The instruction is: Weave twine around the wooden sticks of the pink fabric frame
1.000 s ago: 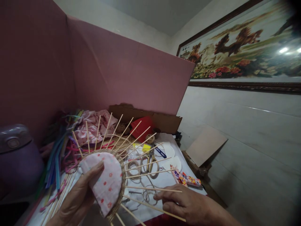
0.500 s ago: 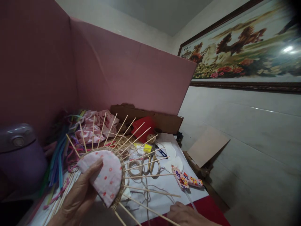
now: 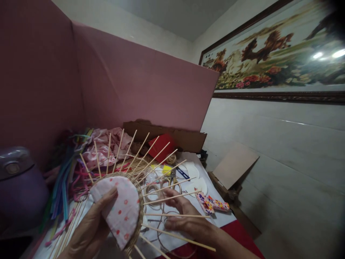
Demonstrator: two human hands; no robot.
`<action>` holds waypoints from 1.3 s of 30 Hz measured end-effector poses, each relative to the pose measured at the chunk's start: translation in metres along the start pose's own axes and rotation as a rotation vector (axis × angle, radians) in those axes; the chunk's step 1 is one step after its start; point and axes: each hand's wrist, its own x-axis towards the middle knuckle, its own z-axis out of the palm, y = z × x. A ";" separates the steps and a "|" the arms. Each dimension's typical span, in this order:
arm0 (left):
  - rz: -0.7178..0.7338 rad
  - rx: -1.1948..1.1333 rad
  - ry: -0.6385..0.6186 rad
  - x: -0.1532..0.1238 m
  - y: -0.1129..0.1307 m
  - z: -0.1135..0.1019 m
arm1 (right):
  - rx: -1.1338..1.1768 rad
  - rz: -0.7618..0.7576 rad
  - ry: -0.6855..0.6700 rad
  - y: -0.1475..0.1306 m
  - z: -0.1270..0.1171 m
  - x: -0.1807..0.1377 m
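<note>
My left hand (image 3: 90, 219) grips a half-round woven piece (image 3: 124, 205), its thumb across the piece's white cloth face with red and pink flowers. A band of twisted cord runs along the curved edge, and thin wooden sticks (image 3: 157, 163) fan outward from it. Beyond the sticks on the right is my right hand (image 3: 185, 216), thumb and fingers apart. Some sticks cross in front of it. A loose thin cord (image 3: 159, 235) loops beside and below its fingers; whether they touch it I cannot tell.
Gold-handled scissors (image 3: 175, 185), a blue-labelled item (image 3: 182, 173), white rounded pieces (image 3: 196, 186) and a floral cloth bow (image 3: 212, 204) lie on the table. Pink cloth (image 3: 107, 144) and coloured strips (image 3: 60, 194) are heaped left, near a purple container (image 3: 23, 190). Cardboard (image 3: 188, 140) stands behind.
My right hand has risen from the lower edge, moving up and left behind the sticks, and its fingers have spread. The woven piece stays in my left hand, slightly shifted with the view.
</note>
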 end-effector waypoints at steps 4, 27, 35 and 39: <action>0.020 0.012 0.008 -0.003 0.003 0.002 | 0.199 0.040 -0.108 -0.005 -0.009 0.001; 0.034 0.147 -0.071 0.000 0.000 -0.001 | -0.304 -0.232 0.303 -0.082 -0.053 -0.036; 0.054 0.146 -0.032 -0.009 0.002 0.006 | -0.486 -0.212 0.286 -0.087 -0.048 -0.044; 0.055 0.144 -0.013 -0.006 0.001 0.005 | -0.597 -0.224 0.369 -0.081 -0.056 -0.036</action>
